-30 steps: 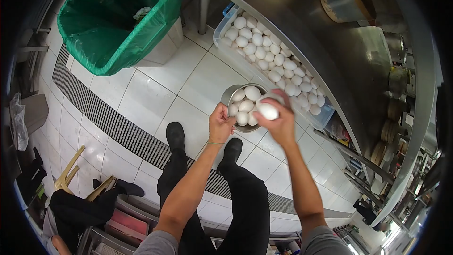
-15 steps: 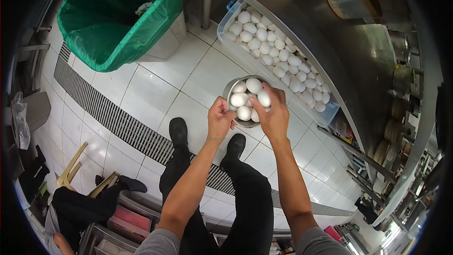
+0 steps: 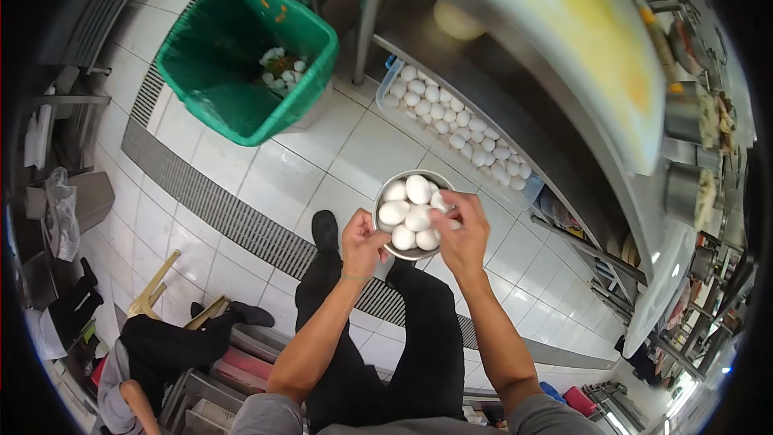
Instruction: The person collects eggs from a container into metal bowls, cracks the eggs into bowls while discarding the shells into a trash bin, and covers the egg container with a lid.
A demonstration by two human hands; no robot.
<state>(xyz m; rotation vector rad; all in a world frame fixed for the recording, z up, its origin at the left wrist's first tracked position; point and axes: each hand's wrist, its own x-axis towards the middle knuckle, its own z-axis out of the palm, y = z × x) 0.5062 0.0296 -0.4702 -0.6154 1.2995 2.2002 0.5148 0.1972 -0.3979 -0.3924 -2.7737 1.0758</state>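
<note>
A round metal bowl (image 3: pixel 376 213) full of white eggs (image 3: pixel 418 217) is in front of me. My left hand (image 3: pixel 364 243) pinches the bowl's left rim. At the bowl's right side is my right hand (image 3: pixel 465 231), its fingers curved over the eggs at that edge; blur hides whether it grips one. Beyond the bowl, a clear plastic bin (image 3: pixel 386 100) holds many more white eggs (image 3: pixel 460 125), partly under a metal counter.
A trash bin with a green liner (image 3: pixel 209 105) stands at upper left. The metal counter (image 3: pixel 515 105) runs along the right. A floor drain grate (image 3: pixel 217 197) crosses the tiles. At lower left sits another person (image 3: pixel 173 346) near a beige stool (image 3: pixel 153 294).
The view has tilted up, showing more counter and bin contents. An egg carried in my right hand went into the bowl. The bowl now appears nearer my body and farther from the egg bin.
</note>
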